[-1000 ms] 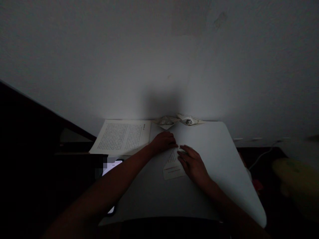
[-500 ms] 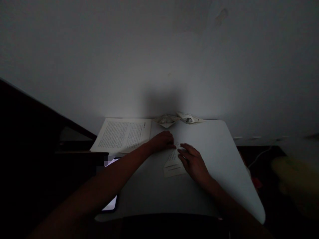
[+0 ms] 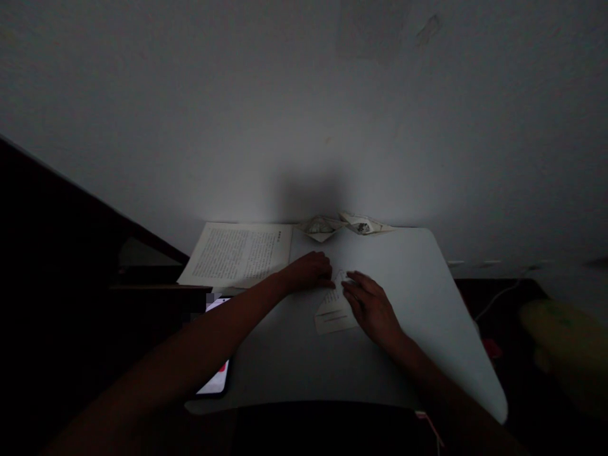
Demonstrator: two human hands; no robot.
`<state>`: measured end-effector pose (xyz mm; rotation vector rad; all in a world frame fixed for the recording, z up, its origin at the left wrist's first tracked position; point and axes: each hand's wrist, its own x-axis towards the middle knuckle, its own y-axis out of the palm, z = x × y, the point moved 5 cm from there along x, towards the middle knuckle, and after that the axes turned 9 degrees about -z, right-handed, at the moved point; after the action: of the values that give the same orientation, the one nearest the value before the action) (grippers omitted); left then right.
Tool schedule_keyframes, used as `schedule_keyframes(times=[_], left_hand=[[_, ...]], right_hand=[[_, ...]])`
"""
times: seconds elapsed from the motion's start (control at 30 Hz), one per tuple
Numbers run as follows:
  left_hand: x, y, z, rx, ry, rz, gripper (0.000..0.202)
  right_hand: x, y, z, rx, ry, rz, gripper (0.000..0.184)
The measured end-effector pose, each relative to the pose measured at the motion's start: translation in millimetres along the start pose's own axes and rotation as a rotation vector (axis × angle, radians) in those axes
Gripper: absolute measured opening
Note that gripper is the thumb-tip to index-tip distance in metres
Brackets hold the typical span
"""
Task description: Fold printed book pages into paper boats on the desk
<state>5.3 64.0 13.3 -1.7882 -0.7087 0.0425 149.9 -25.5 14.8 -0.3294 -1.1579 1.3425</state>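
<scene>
A folded sheet of printed paper (image 3: 331,314) lies on the white table, its top narrowed to a point and a plain strip along its lower edge. My left hand (image 3: 310,271) is closed, its fingers curled at the paper's upper left edge and the thumb side touching it. What its fingertips pinch is hard to see in the dim light. Over the paper's right side rests my right hand (image 3: 373,305), fingers stretched out and slightly apart, the tips on the sheet. The hand covers part of the paper.
Two folded paper boats (image 3: 321,229) stand at the table's back edge against the wall (image 3: 304,114). Printed pages (image 3: 237,253) lie at the back left. A lit phone (image 3: 216,381) lies beneath my left forearm. A white cable (image 3: 498,297) hangs right of the table (image 3: 441,335).
The view has shifted slightly. My right fingers have moved a little to the right on the paper, showing more of its point. My left hand stays nearly the same.
</scene>
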Motion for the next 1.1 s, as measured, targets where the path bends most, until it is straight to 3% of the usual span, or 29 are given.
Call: schedule_keyframes(times=[0.27, 0.6, 0.87, 1.1], left_hand=[[-3, -7.9, -6, -0.030, -0.042, 0.008, 0.030], [-5, -7.7, -8, 0.013, 0.036, 0.026, 0.032], [-4, -8.1, -8, 0.039, -0.007, 0.064, 0.038], [-2, -8.7, -5, 0.001, -0.070, 0.069, 0.043]], right_hand=[[4, -3, 6, -0.005, 0.019, 0.010, 0.035], [12, 0, 13, -0.161, 0.096, 0.049, 0.039], [17, 3, 12, -0.248, 0.016, 0.082, 0.042], [24, 1, 4, -0.197, -0.063, 0.150, 0.044]])
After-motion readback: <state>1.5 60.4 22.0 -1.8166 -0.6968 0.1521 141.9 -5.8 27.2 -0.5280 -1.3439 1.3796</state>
